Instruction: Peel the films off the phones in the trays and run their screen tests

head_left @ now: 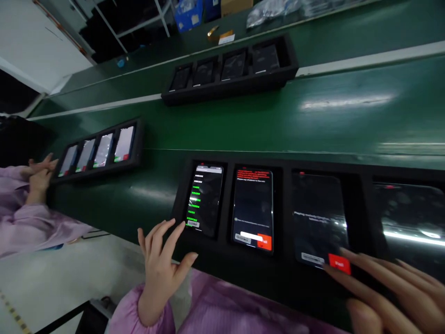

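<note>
A black tray [225, 246] in front of me holds several smartphones in separate slots. The leftmost phone [206, 199] shows green and white text lines. Beside it, the second phone [253, 208] has red text at the top and a red button below. A dark third phone [320, 213] shows a red "Fail" button, and the fourth phone [410, 222] is mostly dark with glare. My left hand [163, 264] hovers at the tray's left edge, fingers spread, near the first phone. My right hand [392, 283] reaches over the third phone's lower right, fingers stretched beside its red button.
Another tray [139, 144] with lit phones lies to the left, near another person's hands [41, 174]. A third tray [229, 88] of dark phones sits across the green bench [194, 125]. Plastic bags [273, 11] and a blue bin [188, 17] are at the back.
</note>
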Available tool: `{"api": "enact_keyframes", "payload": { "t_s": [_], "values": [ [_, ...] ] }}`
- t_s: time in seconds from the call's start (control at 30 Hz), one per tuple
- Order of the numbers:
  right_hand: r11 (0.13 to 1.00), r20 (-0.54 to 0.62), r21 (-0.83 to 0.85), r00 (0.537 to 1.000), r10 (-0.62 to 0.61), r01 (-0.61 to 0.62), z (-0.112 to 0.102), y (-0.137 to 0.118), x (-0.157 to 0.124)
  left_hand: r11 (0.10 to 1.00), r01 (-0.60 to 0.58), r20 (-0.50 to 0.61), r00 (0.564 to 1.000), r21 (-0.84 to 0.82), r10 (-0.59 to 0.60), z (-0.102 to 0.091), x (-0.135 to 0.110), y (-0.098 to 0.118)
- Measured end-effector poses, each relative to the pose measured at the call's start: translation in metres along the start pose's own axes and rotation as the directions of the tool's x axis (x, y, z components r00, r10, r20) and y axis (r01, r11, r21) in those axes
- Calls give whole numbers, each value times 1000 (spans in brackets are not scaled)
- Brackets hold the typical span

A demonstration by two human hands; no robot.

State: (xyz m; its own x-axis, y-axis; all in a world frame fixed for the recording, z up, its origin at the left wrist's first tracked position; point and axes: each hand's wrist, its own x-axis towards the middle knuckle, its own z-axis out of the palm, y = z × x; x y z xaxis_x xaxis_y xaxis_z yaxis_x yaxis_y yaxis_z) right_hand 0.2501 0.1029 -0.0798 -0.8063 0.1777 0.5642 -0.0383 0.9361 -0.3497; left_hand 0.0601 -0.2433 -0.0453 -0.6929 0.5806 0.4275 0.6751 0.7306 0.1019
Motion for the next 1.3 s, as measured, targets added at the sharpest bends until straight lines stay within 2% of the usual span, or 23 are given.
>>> {"api": "enact_keyframes", "payload": {
  "t_s": [0.1, 0.27, 0.43, 0.6, 0.73, 0.9, 0.97, 1.03, 1.13, 1.2, 1.3],
  "values": [
    [998, 94, 28, 994, -53, 50, 6, -37, 37, 1000, -7, 5, 1000, -20, 8, 5, 2, -2],
    [1000, 81, -24, 997, 21, -19, 34, -68, 70, 999, 12, 59, 998, -32, -10, 7, 5, -4],
    [988, 120, -134, 989, 87, -71, 47, -68, 80, 998, 33, 78, 996, -52, -29, 7, 4, -4],
    [989, 178, -145, 984, 1, 26, 50, -60, 77, 998, 25, 125, 992, -59, -17, 6, 7, -4],
    [980, 163, -192, 987, -10, 42, 51, -60, 77, 998, 23, 217, 976, -54, -11, 10, 30, -3],
    [993, 156, -116, 987, 32, -14, 48, -62, 71, 991, 77, 253, 966, -110, -47, 19, 59, -5],
    [997, 144, -66, 989, 44, -35, 47, -66, 69, 985, 92, 210, 976, -146, -60, 17, 58, -9],
    [994, 109, -5, 988, 113, -113, 46, -72, 70, 980, 89, 144, 988, -177, -64, 12, 49, -13],
    [975, 75, 55, 975, 209, -213, 47, -79, 73, 983, -1, 77, 997, -181, 15, 4, 32, -17],
    [986, 67, 60, 986, 151, -155, 49, -77, 72, 986, -62, 58, 996, -156, 71, 3, 24, -17],
    [999, 98, 40, 995, 2, -6, 50, -67, 66, 990, -57, 60, 996, -128, 65, 5, 21, -15]
  ]
}}
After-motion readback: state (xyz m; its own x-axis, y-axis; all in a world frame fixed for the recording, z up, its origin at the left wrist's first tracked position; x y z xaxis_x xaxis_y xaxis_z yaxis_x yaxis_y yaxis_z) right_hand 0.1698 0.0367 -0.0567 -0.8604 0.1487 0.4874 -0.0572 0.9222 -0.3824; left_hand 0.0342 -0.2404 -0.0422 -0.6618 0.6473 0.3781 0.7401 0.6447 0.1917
